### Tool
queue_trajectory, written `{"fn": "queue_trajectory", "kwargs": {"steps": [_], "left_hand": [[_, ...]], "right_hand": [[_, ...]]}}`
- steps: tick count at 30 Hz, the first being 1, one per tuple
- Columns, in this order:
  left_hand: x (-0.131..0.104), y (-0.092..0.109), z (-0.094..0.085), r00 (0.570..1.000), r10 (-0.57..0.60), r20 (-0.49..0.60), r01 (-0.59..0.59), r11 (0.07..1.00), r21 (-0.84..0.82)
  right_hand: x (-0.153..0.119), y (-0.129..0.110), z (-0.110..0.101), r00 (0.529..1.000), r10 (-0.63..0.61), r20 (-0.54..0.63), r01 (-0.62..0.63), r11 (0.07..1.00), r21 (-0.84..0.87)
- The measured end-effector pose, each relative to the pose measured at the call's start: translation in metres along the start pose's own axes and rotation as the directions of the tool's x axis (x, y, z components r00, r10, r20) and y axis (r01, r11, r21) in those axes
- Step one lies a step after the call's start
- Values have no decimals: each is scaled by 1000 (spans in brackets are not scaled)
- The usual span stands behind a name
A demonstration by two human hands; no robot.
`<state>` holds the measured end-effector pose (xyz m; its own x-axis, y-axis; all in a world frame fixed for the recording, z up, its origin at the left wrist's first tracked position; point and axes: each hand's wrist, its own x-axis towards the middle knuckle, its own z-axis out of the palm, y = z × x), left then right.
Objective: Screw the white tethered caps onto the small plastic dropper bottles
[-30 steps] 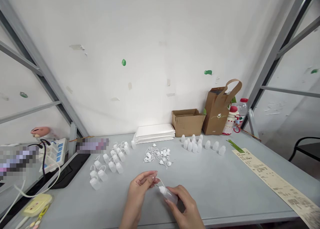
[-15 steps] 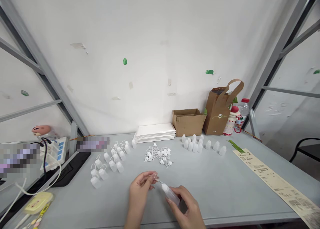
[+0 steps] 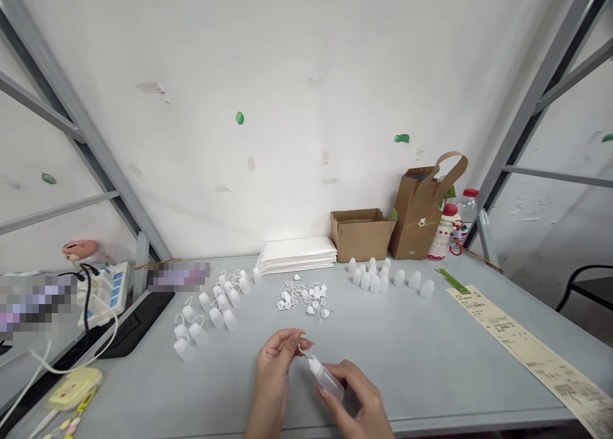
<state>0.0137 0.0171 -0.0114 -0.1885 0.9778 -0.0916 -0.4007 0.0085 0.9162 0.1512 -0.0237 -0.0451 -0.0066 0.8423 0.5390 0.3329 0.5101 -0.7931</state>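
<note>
My right hand (image 3: 358, 394) is wrapped round a small translucent squeeze bottle (image 3: 329, 381), tilted with its white top toward my left hand. The fingers of my left hand (image 3: 282, 356) are pinched together on a thin white strap (image 3: 302, 351) that curves out from the bottle's top. Whether a small cap is hidden behind those fingers I cannot tell. Beyond my hands lies a loose pile of white caps with straps (image 3: 306, 296). To the left stand several small bottles with looped caps (image 3: 223, 305). Several bottles without straps (image 3: 373, 278) stand at the back right.
White flat sheets or boxes (image 3: 297, 254) are stacked against the wall, beside an open cardboard box (image 3: 363, 238) and a brown paper bag (image 3: 416, 222). A long printed paper strip (image 3: 517, 349) runs along the right. A power strip (image 3: 108, 292) with cables sits left.
My left hand has shifted slightly right, toward the bottle, and the strap now shows as a curve between its fingers and the bottle's top. My right hand stays almost in place.
</note>
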Motion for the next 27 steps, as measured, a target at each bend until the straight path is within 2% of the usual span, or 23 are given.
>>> {"fn": "queue_trajectory", "kwargs": {"steps": [6, 11, 27], "left_hand": [[-2, 1, 0, 999, -36, 37, 33, 996, 83], [-2, 2, -2, 999, -25, 47, 16, 983, 185], [-1, 4, -3, 995, -73, 63, 61, 983, 175]], "right_hand": [[0, 1, 0, 1000, -2, -13, 2, 1000, 20], [0, -1, 0, 1000, 8, -16, -7, 1000, 16], [-3, 4, 1, 1000, -3, 11, 4, 999, -33]]}}
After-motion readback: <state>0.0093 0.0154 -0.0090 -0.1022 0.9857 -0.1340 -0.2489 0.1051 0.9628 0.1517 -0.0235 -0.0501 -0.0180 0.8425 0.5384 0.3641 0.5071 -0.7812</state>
